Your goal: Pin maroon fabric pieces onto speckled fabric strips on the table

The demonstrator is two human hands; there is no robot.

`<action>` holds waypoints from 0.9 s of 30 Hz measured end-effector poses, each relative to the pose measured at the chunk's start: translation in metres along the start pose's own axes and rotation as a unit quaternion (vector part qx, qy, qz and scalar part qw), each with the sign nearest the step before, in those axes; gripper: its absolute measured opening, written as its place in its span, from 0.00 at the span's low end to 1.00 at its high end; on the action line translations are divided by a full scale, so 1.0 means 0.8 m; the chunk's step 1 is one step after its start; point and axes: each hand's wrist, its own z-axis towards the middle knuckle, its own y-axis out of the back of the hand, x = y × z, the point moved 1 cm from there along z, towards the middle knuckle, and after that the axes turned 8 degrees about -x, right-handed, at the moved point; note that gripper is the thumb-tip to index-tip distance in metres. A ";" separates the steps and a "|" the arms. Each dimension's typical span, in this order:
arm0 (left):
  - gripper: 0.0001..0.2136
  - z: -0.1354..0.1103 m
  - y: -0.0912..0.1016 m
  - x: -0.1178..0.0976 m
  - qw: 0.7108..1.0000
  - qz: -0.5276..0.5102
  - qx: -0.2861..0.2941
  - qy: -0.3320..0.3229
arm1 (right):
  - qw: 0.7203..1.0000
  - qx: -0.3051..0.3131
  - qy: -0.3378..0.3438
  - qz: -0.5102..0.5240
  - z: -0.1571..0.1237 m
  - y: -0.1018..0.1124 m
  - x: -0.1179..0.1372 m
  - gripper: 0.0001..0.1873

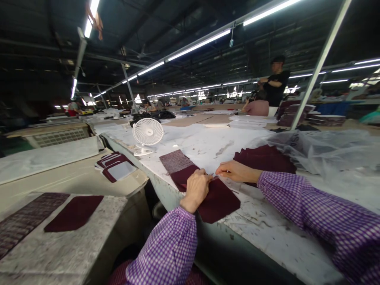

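Note:
A maroon fabric piece (221,200) with cut corners lies at the near edge of the white table, partly overhanging it. My left hand (196,190) is closed on its upper left edge, fingers bent and thumb side toward the right. Just across from it, my right hand (237,171) is in a pinch at the fabric's top edge; what sits between its fingertips is too small to tell. Beyond my left hand lies a strip of maroon and speckled fabric (177,161), partly covered. A pile of maroon pieces (267,158) rests behind my right wrist.
A white fan (147,132) stands on the table (204,138). Clear plastic sheeting (323,152) spreads at the right. On the lower left surfaces are maroon-bordered panels (117,166), a maroon piece (74,213) and a speckled piece (28,219). A metal pole (320,65) rises at right; people work beyond.

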 end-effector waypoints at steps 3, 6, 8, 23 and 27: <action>0.14 -0.001 0.001 -0.001 1.000 0.015 0.003 -0.013 | 1.000 0.009 0.019 -0.019 0.002 0.000 0.010 0.12; 0.14 -0.001 0.001 -0.001 1.000 0.013 0.003 -0.017 | 0.999 0.015 0.025 -0.035 0.004 0.001 0.017 0.12; 0.14 -0.002 0.001 -0.001 1.000 0.011 0.001 -0.018 | 0.999 0.017 0.023 -0.040 0.005 0.001 0.019 0.12; 0.10 -0.004 0.007 0.009 0.997 -0.070 -0.016 0.022 | 0.994 -0.012 0.057 -0.090 -0.004 -0.007 0.020 0.08; 0.13 -0.006 0.009 0.007 0.999 -0.031 -0.014 0.018 | 0.990 -0.020 0.084 -0.116 -0.005 -0.009 0.020 0.09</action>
